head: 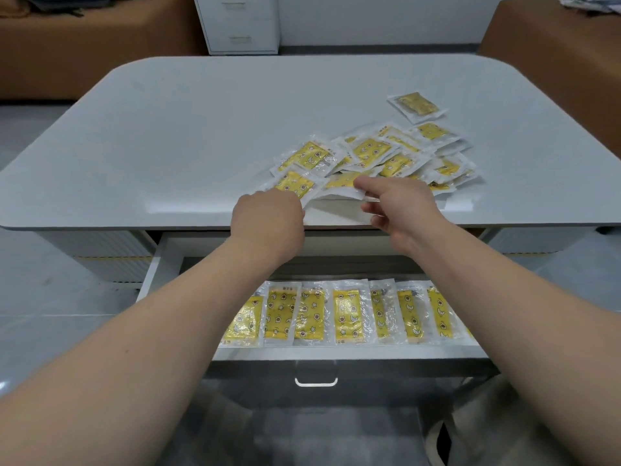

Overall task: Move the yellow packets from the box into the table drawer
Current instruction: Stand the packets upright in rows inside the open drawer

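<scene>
Yellow packets (373, 151) first: our right hand (403, 206) is pinching the clear edge of one at the near side of the pile, forefinger on top, other fingers tucked under. Our left hand (268, 215) is at the same edge with its fingers curled away from us, so we can't tell if it's actually got hold of one. Working from the near edge makes sense, since the drawer (336, 353) sits open right below our wrists — short drop. The rest lie in a loose overlapping heap on the right half of the table (168, 129), with a stray packet (416, 104) further back. A neat row (346, 314) already lines the drawer. They're flat clear sachets with a yellow star-and-moon insert — crinkly, probably slippery. No box in view.
</scene>
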Motion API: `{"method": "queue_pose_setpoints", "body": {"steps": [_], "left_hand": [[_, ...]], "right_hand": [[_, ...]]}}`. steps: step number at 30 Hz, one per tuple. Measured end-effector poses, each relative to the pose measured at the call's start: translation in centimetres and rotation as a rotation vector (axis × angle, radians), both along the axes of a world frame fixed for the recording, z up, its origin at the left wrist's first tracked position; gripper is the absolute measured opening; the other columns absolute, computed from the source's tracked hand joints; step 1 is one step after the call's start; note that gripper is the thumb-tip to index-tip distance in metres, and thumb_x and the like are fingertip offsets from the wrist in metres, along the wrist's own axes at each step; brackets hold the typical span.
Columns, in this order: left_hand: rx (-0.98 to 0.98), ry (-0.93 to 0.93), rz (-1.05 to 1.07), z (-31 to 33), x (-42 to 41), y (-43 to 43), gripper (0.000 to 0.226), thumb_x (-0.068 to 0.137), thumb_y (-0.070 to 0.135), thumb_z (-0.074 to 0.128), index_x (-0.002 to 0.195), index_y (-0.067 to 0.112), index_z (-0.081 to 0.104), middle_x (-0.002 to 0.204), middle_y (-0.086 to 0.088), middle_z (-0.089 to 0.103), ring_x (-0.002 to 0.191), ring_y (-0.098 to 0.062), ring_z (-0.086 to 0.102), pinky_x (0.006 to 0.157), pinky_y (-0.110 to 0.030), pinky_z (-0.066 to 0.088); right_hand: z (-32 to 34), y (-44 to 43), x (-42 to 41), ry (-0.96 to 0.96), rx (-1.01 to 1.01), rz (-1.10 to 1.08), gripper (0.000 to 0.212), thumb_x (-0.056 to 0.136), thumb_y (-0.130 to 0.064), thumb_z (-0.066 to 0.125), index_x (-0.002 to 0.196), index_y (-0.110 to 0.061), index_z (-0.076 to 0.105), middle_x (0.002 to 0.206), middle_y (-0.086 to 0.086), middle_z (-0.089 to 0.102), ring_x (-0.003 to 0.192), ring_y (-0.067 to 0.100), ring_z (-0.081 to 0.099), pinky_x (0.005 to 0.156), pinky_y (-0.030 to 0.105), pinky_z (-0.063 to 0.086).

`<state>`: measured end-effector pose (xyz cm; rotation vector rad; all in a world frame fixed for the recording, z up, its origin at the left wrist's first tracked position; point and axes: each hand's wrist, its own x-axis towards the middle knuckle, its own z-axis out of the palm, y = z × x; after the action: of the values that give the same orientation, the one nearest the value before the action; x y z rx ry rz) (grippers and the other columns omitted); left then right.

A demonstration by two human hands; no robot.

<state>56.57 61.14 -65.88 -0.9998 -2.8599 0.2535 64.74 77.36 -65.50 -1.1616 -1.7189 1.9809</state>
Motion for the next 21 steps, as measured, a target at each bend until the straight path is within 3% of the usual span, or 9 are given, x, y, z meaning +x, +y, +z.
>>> {"method": "queue_pose_setpoints", "body": {"steps": [3, 7, 13, 18, 21], "left_hand": [[-0.024, 0.018, 0.003, 0.1, -0.3, -0.3, 0.017, 0.094, 0.014, 0.05, 0.078, 0.017, 0.05, 0.064, 0.001, 0.039, 0.056, -0.016, 0.035, 0.053, -0.029, 0.025], [-0.017, 0.038, -0.031, -0.5, -1.1, -0.7, 0.016, 0.099, 0.021, 0.047, 0.092, 0.021, 0.061, 0.078, 0.001, 0.039, 0.084, -0.022, 0.041, 0.067, -0.033, 0.031], [0.125, -0.022, -0.015, -1.6, -1.7, -1.0, 0.018, 0.099, 0.019, 0.048, 0.106, 0.012, 0.063, 0.117, -0.009, 0.052, 0.1, -0.028, 0.05, 0.075, -0.033, 0.037], [0.193, -0.106, 0.026, -1.4, -1.6, -1.4, 0.011, 0.103, 0.026, 0.044, 0.098, 0.016, 0.047, 0.097, -0.007, 0.054, 0.081, -0.026, 0.05, 0.067, -0.036, 0.037], [0.183, -0.047, 0.047, -1.1, -1.9, -1.4, 0.018, 0.103, 0.031, 0.047, 0.105, 0.014, 0.054, 0.097, -0.007, 0.056, 0.085, -0.028, 0.053, 0.068, -0.036, 0.037]], "right_hand": [[-0.3, -0.4, 0.6, 0.039, -0.024, -0.059, 0.019, 0.084, -0.029, 0.081, 0.081, -0.012, 0.074, 0.083, -0.002, 0.075, 0.062, 0.012, 0.059, 0.05, 0.023, 0.044], [-1.0, -1.2, 1.0, -0.007, -0.045, -0.091, 0.022, 0.082, -0.025, 0.083, 0.075, -0.014, 0.066, 0.065, -0.002, 0.067, 0.063, 0.014, 0.056, 0.051, 0.027, 0.045], [-2.0, -2.1, 1.1, -0.006, -0.068, -0.078, 0.031, 0.082, -0.008, 0.082, 0.077, -0.012, 0.052, 0.09, 0.014, 0.068, 0.076, 0.025, 0.07, 0.056, 0.032, 0.06], [-2.1, -2.1, 1.0, 0.013, -0.06, -0.046, 0.028, 0.083, 0.001, 0.077, 0.089, -0.013, 0.053, 0.102, 0.015, 0.067, 0.091, 0.028, 0.072, 0.069, 0.04, 0.064], [-2.2, -2.1, 0.9, 0.039, -0.045, -0.038, 0.033, 0.083, 0.003, 0.075, 0.092, -0.016, 0.05, 0.107, 0.012, 0.059, 0.098, 0.028, 0.069, 0.076, 0.044, 0.064]]}}
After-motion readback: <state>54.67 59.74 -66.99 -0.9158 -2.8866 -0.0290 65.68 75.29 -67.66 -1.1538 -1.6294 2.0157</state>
